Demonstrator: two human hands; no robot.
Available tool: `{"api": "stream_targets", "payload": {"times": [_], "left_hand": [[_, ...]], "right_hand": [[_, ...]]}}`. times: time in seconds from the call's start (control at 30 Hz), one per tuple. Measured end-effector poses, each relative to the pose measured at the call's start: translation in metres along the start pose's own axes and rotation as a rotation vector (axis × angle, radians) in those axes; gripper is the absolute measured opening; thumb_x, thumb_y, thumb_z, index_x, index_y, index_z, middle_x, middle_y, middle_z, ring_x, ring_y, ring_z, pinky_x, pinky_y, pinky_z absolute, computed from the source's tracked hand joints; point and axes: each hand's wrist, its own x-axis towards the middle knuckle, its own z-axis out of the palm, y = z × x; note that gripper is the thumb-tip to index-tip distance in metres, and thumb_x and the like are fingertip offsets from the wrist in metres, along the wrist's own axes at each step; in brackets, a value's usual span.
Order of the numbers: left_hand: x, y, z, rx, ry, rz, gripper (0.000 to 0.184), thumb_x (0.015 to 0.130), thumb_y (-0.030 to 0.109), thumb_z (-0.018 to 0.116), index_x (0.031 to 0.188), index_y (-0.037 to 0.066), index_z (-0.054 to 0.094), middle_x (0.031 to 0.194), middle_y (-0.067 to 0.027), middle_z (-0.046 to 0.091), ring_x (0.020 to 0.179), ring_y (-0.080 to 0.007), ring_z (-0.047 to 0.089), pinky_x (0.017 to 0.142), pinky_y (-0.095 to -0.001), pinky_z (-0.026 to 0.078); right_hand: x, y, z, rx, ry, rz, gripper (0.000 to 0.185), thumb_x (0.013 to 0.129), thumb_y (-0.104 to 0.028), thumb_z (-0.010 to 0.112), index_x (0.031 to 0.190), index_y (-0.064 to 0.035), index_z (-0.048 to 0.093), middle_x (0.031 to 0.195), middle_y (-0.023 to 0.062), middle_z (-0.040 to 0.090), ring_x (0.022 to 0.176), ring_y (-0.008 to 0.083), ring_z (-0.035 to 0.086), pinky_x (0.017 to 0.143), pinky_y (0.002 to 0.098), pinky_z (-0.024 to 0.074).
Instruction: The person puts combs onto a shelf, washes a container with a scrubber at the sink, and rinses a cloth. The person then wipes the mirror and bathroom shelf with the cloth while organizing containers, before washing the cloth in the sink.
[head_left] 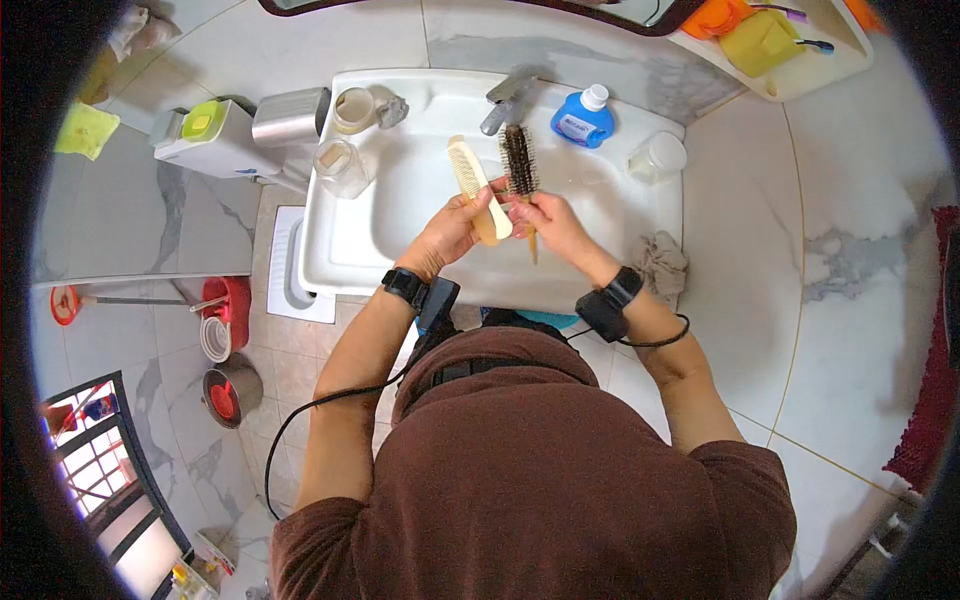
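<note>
Over the white sink basin (pixel 420 210), my left hand (pixel 455 228) is closed round pale combs. A cream comb (pixel 468 172) points up and to the left, and a yellowish piece (pixel 485 228) lies beneath it in the same grip. My right hand (pixel 550 222) holds a round hairbrush (pixel 518 160) by its light handle, with the dark bristles up, just below the metal faucet (pixel 510 95). The fingertips of both hands are close together between the comb and the brush. Whether they touch is hard to tell.
Glass jars (pixel 343 170) stand on the sink's left rim. A blue bottle (pixel 583 118) and a lidded jar (pixel 657 158) are at the right. A grey cloth (pixel 660 265) lies on the right edge. A shelf (pixel 845 55) with toothbrushes hangs at the upper right.
</note>
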Motion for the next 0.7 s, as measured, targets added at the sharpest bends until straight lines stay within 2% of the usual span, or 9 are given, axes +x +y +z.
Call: {"api": "stream_targets", "payload": {"times": [0.07, 0.17, 0.27, 0.3, 0.33, 0.37, 0.5, 0.6, 0.7], "left_hand": [[-0.007, 0.015, 0.006, -0.043, -0.064, -0.008, 0.049, 0.094, 0.035, 0.041, 0.130, 0.002, 0.039, 0.119, -0.0132, 0.054, 0.103, -0.0211, 0.056, 0.088, -0.0341, 0.047], [0.001, 0.007, -0.010, -0.057, 0.021, 0.079, 0.042, 0.094, 0.032, 0.042, 0.120, 0.000, 0.046, 0.103, -0.0131, 0.060, 0.099, -0.0251, 0.059, 0.086, -0.0360, 0.049], [-0.002, 0.006, -0.027, 0.040, 0.070, 0.078, 0.041, 0.093, 0.033, 0.044, 0.114, -0.002, 0.049, 0.086, -0.0084, 0.061, 0.084, -0.0215, 0.059, 0.074, -0.0344, 0.050], [-0.005, 0.009, -0.030, 0.048, 0.063, 0.055, 0.041, 0.093, 0.033, 0.045, 0.113, -0.002, 0.050, 0.080, -0.0066, 0.059, 0.079, -0.0198, 0.058, 0.071, -0.0330, 0.050], [-0.006, 0.010, -0.032, 0.055, 0.054, 0.032, 0.042, 0.093, 0.034, 0.045, 0.113, -0.003, 0.050, 0.075, -0.0048, 0.058, 0.073, -0.0181, 0.057, 0.067, -0.0316, 0.050], [-0.007, 0.011, -0.023, 0.011, 0.134, 0.007, 0.042, 0.092, 0.035, 0.048, 0.112, -0.002, 0.052, 0.064, 0.0000, 0.047, 0.059, -0.0121, 0.046, 0.055, -0.0266, 0.042], [-0.012, 0.004, -0.029, -0.023, 0.134, -0.047, 0.038, 0.092, 0.034, 0.049, 0.108, 0.000, 0.057, 0.062, 0.0035, 0.042, 0.053, -0.0074, 0.038, 0.047, -0.0219, 0.033], [-0.005, 0.011, -0.022, -0.049, 0.131, -0.065, 0.038, 0.092, 0.035, 0.048, 0.106, 0.001, 0.057, 0.061, 0.0044, 0.038, 0.052, -0.0067, 0.035, 0.045, -0.0203, 0.028], [-0.005, 0.009, -0.011, -0.038, 0.057, -0.059, 0.039, 0.093, 0.037, 0.045, 0.103, 0.000, 0.057, 0.060, 0.0046, 0.037, 0.051, -0.0065, 0.034, 0.045, -0.0197, 0.027]], "right_hand": [[0.002, -0.012, -0.023, 0.008, -0.080, -0.010, 0.023, 0.093, -0.019, 0.047, 0.090, 0.0018, 0.056, 0.083, 0.0072, 0.061, 0.066, 0.0156, 0.061, 0.068, 0.0281, 0.0517], [0.006, -0.009, -0.057, 0.037, -0.072, -0.023, 0.023, 0.093, -0.021, 0.047, 0.092, -0.0001, 0.056, 0.082, 0.0049, 0.060, 0.068, 0.0138, 0.060, 0.067, 0.0268, 0.0511], [0.006, 0.022, -0.102, 0.447, -0.414, 0.404, 0.024, 0.092, -0.024, 0.049, 0.092, -0.0011, 0.057, 0.080, 0.0057, 0.061, 0.074, 0.0158, 0.062, 0.069, 0.0282, 0.0509], [0.007, 0.030, -0.110, -0.101, -0.521, 0.459, 0.024, 0.090, -0.025, 0.052, 0.083, -0.0039, 0.059, 0.073, 0.0041, 0.060, 0.067, 0.0126, 0.059, 0.061, 0.0268, 0.0476], [0.007, 0.041, -0.113, -0.312, -0.412, 0.415, 0.025, 0.090, -0.026, 0.052, 0.080, -0.0040, 0.059, 0.071, 0.0031, 0.058, 0.063, 0.0115, 0.056, 0.058, 0.0262, 0.0452], [0.008, 0.047, -0.112, -0.517, -0.299, 0.367, 0.026, 0.089, -0.027, 0.052, 0.078, -0.0042, 0.059, 0.069, 0.0020, 0.056, 0.060, 0.0105, 0.052, 0.055, 0.0256, 0.0427], [0.007, 0.062, -0.096, -1.306, 0.180, 0.143, 0.031, 0.088, -0.029, 0.054, 0.068, -0.0050, 0.059, 0.061, -0.0020, 0.048, 0.047, 0.0065, 0.038, 0.043, 0.0232, 0.0328], [0.008, 0.018, -0.061, -0.229, 0.159, 0.259, 0.026, 0.085, -0.028, 0.059, 0.080, -0.0027, 0.064, 0.062, -0.0027, 0.050, 0.046, 0.0048, 0.038, 0.042, 0.0214, 0.0311], [0.005, -0.017, -0.022, 0.290, 0.219, 0.112, 0.022, 0.082, -0.024, 0.065, 0.088, -0.0030, 0.064, 0.064, -0.0047, 0.051, 0.048, 0.0020, 0.036, 0.042, 0.0188, 0.0275]]}}
